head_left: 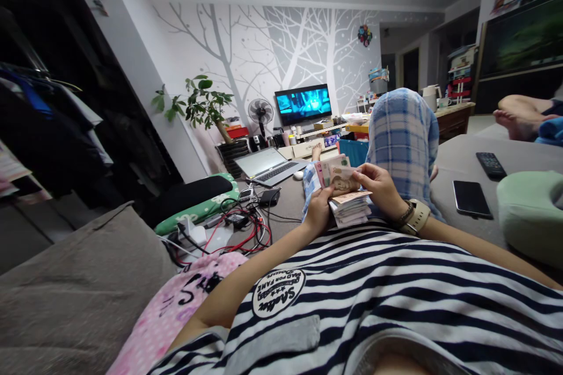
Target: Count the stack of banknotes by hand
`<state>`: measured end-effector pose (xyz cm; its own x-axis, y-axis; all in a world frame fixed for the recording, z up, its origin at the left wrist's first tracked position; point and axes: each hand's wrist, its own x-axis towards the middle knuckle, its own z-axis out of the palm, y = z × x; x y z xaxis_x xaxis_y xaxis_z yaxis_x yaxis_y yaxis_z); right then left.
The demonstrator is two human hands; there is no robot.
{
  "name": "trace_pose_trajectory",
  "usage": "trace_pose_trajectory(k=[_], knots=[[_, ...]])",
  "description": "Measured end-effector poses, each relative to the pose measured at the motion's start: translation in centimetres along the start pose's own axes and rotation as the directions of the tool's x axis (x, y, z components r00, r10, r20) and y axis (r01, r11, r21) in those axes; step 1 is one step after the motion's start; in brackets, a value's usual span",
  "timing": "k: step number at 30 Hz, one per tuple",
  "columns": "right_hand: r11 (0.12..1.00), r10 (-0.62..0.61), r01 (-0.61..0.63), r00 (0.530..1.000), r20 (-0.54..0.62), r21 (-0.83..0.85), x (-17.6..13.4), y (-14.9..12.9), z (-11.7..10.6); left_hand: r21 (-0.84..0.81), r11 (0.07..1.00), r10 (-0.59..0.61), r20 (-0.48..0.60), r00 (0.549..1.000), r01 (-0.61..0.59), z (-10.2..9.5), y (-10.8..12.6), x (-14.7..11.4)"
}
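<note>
Several banknotes point(343, 181) are fanned out above my lap, with a brownish note in front of pink and green ones. My left hand point(318, 208) is closed round their lower left part, its thumb on the front note. My right hand point(380, 188) pinches the right edge of the front note between thumb and fingers. Just below the notes, against my striped shirt point(378, 258), is a thick stack of pale folded papers or packets point(350, 211) with an orange piece on top. Whether my left fingers also touch that stack is hidden.
Left of my legs lie an open laptop point(268, 167), a white mouse point(298, 176) and tangled cables point(250, 225). To the right are a phone point(472, 198), a remote control point(490, 165) and a green neck pillow point(532, 214). Another person's foot point(512, 120) shows at far right.
</note>
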<state>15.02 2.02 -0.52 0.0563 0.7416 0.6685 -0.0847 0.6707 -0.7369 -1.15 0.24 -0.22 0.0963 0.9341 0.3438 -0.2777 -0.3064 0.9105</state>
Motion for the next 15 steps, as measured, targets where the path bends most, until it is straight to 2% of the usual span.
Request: trace_pose_trajectory(k=[6, 9, 12, 15], knots=[[0.999, -0.002, -0.001, 0.998, 0.063, 0.045, -0.12, -0.63, 0.03, 0.152, 0.983, 0.108, -0.035, 0.993, -0.102, -0.21, 0.60, -0.10], [0.999, 0.003, -0.006, 0.998, 0.067, 0.043, -0.08, -0.55, -0.03, 0.298, 0.941, 0.179, -0.041, 0.983, -0.159, -0.52, 0.83, -0.22], [1.000, 0.010, -0.010, 0.999, 0.052, 0.009, -0.02, -0.31, -0.12, 0.413, 0.896, 0.197, -0.042, 0.979, -0.163, -0.69, 0.78, -0.18], [1.000, 0.010, -0.010, 0.998, 0.057, 0.004, -0.02, -0.30, -0.16, 0.404, 0.895, 0.210, -0.009, 0.978, -0.189, -0.72, 0.41, 0.10]])
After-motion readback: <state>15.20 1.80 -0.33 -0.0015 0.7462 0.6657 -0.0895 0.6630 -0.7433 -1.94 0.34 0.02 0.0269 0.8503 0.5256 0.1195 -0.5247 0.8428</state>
